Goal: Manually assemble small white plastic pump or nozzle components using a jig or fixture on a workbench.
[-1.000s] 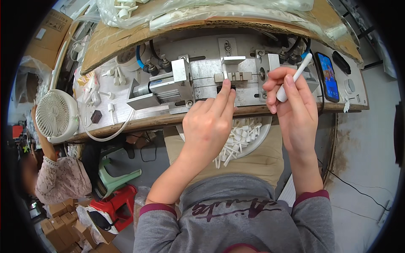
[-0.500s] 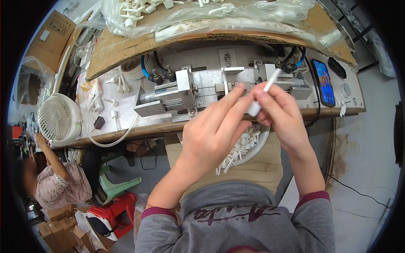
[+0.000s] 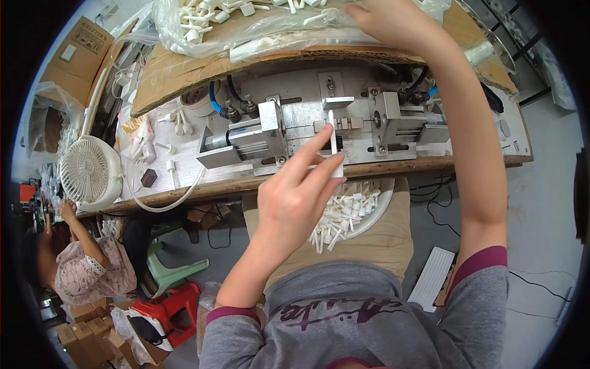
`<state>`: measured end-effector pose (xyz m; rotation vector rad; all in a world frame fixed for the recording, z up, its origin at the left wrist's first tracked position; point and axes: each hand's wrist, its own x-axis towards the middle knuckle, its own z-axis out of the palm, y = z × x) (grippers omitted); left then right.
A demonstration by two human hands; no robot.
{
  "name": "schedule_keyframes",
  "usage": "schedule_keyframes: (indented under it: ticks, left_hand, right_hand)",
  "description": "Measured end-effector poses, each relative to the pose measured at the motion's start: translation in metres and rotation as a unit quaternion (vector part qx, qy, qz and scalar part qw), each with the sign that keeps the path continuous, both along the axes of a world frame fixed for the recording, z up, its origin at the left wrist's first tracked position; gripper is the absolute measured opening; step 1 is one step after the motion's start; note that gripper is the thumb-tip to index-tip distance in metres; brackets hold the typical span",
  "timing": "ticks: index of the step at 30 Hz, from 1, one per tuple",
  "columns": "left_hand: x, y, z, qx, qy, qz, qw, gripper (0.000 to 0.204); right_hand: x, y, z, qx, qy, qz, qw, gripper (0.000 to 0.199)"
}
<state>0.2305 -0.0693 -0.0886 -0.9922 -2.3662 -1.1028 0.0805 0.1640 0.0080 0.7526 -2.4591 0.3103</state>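
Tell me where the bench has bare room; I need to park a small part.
Free: the grey bench top right of the metal clamping fixture, toward the far edge. Crowded: the left end, with loose white plastic pieces beside the white round fan, and the back, under the clear bag of white parts where the right hand reaches.

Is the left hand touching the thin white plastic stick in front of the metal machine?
Touching. The head view shows the left hand pinching the thin white plastic stick between thumb and fingertips, in front of the metal machine.
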Motion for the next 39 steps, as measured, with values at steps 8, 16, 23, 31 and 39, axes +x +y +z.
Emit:
schedule_keyframes:
  ticks: [8, 16, 23, 31, 39]
  left_hand:
    - [-0.012, 0.012, -0.012, -0.170, 0.085, 0.048, 0.981, 0.030]
    - [-0.017, 0.009, -0.008, -0.179, 0.050, 0.031, 0.982, 0.030]
    - [-0.036, -0.005, 0.062, -0.081, 0.046, -0.010, 0.996, 0.031]
    - [-0.164, 0.026, 0.122, -0.082, 0.097, 0.141, 0.982, 0.022]
    - [-0.239, 0.080, 0.087, -0.286, 0.143, 0.151, 0.936, 0.024]
  right_hand:
    - [0.015, -0.005, 0.002, -0.062, -0.115, -0.005, 0.991, 0.025]
    - [0.098, -0.023, -0.009, -0.250, 0.061, -0.060, 0.965, 0.014]
    - [0.150, -0.025, -0.050, -0.409, -0.064, -0.019, 0.910, 0.032]
    - [0.185, -0.048, -0.085, -0.234, -0.082, 0.002, 0.969, 0.025]
    - [0.171, -0.058, -0.103, -0.014, -0.069, -0.050, 0.996, 0.018]
